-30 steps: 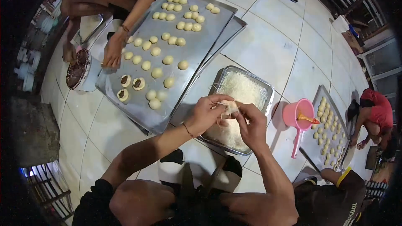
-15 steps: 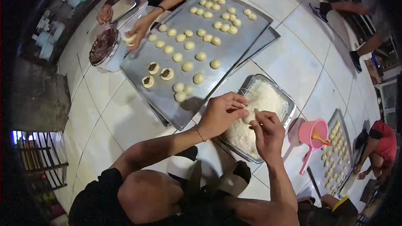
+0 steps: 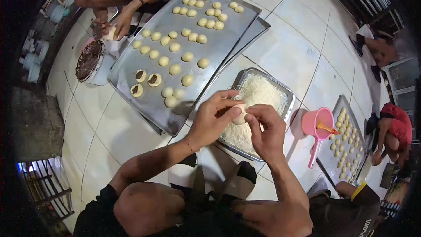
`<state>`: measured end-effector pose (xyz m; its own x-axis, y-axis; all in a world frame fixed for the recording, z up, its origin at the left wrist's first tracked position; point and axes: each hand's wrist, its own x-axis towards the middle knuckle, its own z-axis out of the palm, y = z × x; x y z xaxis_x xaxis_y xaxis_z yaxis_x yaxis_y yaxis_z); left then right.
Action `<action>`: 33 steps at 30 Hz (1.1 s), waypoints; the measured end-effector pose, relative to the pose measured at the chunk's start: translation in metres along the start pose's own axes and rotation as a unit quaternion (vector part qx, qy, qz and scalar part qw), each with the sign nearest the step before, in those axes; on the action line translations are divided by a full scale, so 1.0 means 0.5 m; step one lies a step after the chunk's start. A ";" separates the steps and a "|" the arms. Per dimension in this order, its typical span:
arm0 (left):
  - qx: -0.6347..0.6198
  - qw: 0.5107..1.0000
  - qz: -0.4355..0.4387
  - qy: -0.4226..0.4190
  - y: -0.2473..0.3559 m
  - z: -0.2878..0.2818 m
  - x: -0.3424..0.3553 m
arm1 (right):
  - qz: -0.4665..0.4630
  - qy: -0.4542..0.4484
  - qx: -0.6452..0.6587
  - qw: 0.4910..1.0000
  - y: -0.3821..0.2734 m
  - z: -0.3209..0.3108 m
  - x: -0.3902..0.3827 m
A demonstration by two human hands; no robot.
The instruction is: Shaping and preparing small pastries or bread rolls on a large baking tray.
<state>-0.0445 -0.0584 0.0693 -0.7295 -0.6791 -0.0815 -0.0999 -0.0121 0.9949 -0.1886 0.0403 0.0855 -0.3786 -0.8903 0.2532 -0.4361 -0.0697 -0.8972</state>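
A piece of pale dough (image 3: 239,115) is held between my two hands, its edge pinched by the fingertips. On its left side, my left hand (image 3: 214,118) is closed around it with thumb and fingers. My right hand (image 3: 266,131) grips the other side between thumb and fingers. Below both hands is a metal tray (image 3: 290,101) heaped with pale grated shreds (image 3: 262,88), which look like cheese. To the left, a large baking sheet (image 3: 118,73) bears rows of dough balls (image 3: 175,69); three flattened pieces (image 3: 154,80) there are topped with dark brown filling.
A co-worker's hands (image 3: 120,25) hold dough by a white bucket of dark brown paste (image 3: 90,60) at the upper left. At right stand a pink dipper (image 3: 310,123) with an orange-handled tool inside and another sheet of dough balls (image 3: 324,160). Other people crouch at the right.
The whole view has shifted, with the trays now further left. My hands still pinch the dough, turned slightly. The co-worker's hands have come together around a piece of dough behind the bucket.
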 end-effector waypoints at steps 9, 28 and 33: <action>-0.189 0.981 -0.023 0.029 0.008 0.022 -0.020 | 0.097 -0.045 0.111 0.988 -0.027 -0.010 0.000; -0.546 0.754 -0.328 -0.158 -0.130 -0.037 -0.135 | 0.162 -0.246 0.050 0.954 -0.041 0.067 -0.062; -0.290 0.938 -0.147 0.119 -0.199 -0.121 -0.183 | 0.104 -0.209 0.106 0.967 0.012 0.091 -0.093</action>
<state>0.0732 -0.0396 -0.0186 -0.5503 -0.7272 -0.4103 0.1628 -0.5754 0.8015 -0.1364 0.0610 0.0519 -0.0578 -0.9959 -0.0692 -0.1915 0.0791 -0.9783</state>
